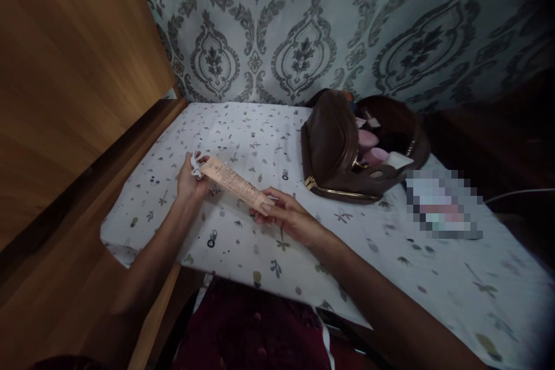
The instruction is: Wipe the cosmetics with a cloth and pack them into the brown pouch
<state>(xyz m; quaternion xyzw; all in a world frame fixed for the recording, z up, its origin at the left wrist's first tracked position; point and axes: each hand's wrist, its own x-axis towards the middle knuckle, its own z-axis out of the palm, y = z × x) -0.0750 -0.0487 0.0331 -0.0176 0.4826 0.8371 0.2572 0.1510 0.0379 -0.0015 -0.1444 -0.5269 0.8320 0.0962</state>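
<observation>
A peach-coloured squeeze tube (pixel 236 184) with small print on its side lies slantwise between my hands, just above the printed tablecloth. My right hand (pixel 290 217) is closed on its lower right end, thumb on top. At the tube's upper left end, my left hand (pixel 191 182) is closed around a crumpled white tissue (pixel 196 165); whether its fingers also press on the tube is partly hidden. To the right of both hands stands a brown leather toiletry bag (pixel 332 144), unzipped, with pink-capped containers (pixel 375 155) and other small items inside.
The white tablecloth (pixel 260 127) with small plant prints covers the table. A wooden cabinet (pixel 78 52) borders it on the left, and patterned wallpaper (pixel 303 58) rises behind. A blurred-out flat object (pixel 442 205) lies right of the bag, near a white cable (pixel 520 191).
</observation>
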